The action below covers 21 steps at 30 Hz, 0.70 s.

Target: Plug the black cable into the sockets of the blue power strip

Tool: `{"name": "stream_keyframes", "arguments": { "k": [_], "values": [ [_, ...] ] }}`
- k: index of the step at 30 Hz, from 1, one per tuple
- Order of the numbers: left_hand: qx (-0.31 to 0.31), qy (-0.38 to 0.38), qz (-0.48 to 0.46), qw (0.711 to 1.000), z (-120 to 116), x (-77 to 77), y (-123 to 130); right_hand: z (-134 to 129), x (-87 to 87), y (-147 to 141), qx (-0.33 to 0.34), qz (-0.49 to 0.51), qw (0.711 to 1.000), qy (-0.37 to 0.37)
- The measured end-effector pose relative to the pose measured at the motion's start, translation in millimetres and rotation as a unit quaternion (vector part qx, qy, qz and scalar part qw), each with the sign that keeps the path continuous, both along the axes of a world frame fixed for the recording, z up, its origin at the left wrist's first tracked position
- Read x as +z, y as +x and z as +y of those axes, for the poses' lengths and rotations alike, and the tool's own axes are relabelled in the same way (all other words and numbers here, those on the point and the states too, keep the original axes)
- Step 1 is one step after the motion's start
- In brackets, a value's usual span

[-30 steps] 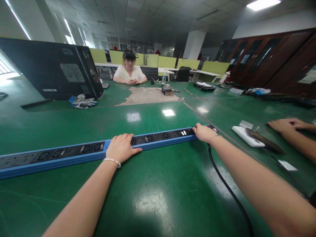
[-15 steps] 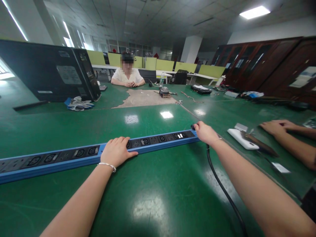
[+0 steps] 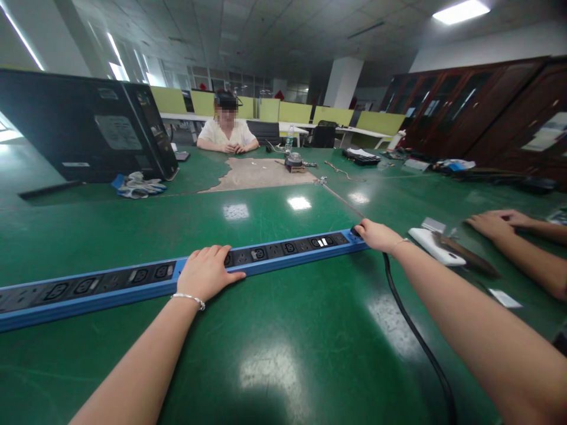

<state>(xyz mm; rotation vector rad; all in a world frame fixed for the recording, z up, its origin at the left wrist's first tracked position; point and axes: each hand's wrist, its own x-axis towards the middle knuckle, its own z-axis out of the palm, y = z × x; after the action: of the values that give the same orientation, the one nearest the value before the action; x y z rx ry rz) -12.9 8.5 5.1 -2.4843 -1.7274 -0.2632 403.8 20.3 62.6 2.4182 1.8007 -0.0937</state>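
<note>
My left hand point(image 3: 204, 273) is spread partly open over the blue power strip point(image 3: 274, 254), fingers across its top and thumb at its near side, while the strip lies lengthwise on the green tabletop point(image 3: 283, 319). My right hand point(image 3: 376, 235) is curled closed at the strip's right end, around a dark piece there that I can't make out fully, and the black cable point(image 3: 411, 321) runs down from beneath it.
</note>
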Motion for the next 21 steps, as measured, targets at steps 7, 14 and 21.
{"name": "stream_keyframes", "arguments": {
  "k": [7,14,21],
  "values": [
    [-0.003,0.001,0.008,1.0,1.2,-0.8,0.1,2.9,-12.5,-3.3,0.004,-0.01,1.0,-0.018],
    [-0.006,0.01,0.019,1.0,0.5,-0.9,-0.3,-1.1,-17.8,-7.4,-0.018,-0.014,1.0,-0.011],
    [-0.003,0.007,0.022,1.0,0.8,-0.9,-0.4,-2.1,-20.7,-11.7,-0.022,-0.015,1.0,-0.004]
  ]
}}
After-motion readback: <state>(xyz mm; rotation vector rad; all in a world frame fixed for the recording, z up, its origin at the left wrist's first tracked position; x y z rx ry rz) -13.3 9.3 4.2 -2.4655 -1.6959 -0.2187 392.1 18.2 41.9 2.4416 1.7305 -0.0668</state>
